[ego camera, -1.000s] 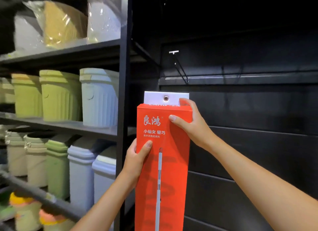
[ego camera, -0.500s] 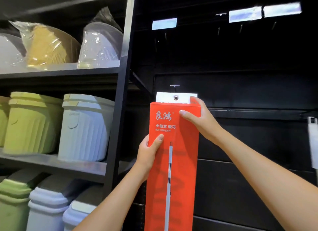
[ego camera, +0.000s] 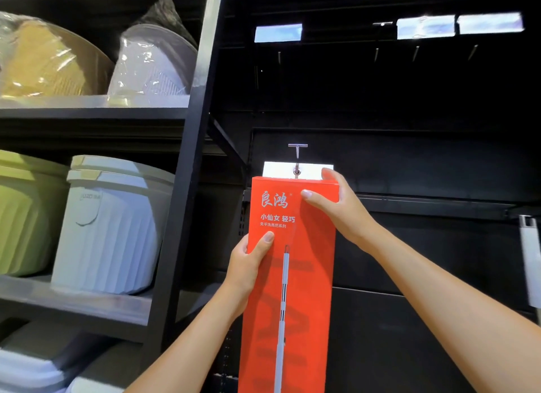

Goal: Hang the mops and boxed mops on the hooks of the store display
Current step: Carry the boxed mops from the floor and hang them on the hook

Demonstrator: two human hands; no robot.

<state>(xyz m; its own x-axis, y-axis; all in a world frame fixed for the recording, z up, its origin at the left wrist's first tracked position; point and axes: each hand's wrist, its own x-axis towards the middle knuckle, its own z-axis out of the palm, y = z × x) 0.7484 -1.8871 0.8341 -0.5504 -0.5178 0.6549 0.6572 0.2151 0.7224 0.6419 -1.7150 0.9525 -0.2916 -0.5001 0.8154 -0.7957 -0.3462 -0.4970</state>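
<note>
Holding the orange mop box (ego camera: 292, 275) upright against the dark display panel (ego camera: 439, 261), just right of the black shelf upright (ego camera: 187, 187); left hand (ego camera: 248, 264) clamped on the box's left edge below the printed name, thumb flat across the front, other fingers hidden behind; right hand (ego camera: 339, 205) wrapped over the top right corner, thumb on the front, fingertips reaching up to the white hang tab (ego camera: 281, 170). Both sets of fingers closed on the box, bearing its weight.

Meeting the hook (ego camera: 297, 152) right at the tab's eyelet (ego camera: 297, 172); hard to tell whether the tip already sits through the hole or only in front of it.

Judged as the threading step, so worth keeping the tab square to the wire; steering the top with the right hand, lifting and steadying with the left; pushing the box back along the hook rather than upward, then lowering gently until the eyelet takes the load. Worth avoiding any twist, since a thin card tab could tear or bend; letting go bottom hand first, top hand last, only once the box hangs plumb. Other bare hooks (ego camera: 415, 53) higher on the panel, left alone for later stock.
</note>
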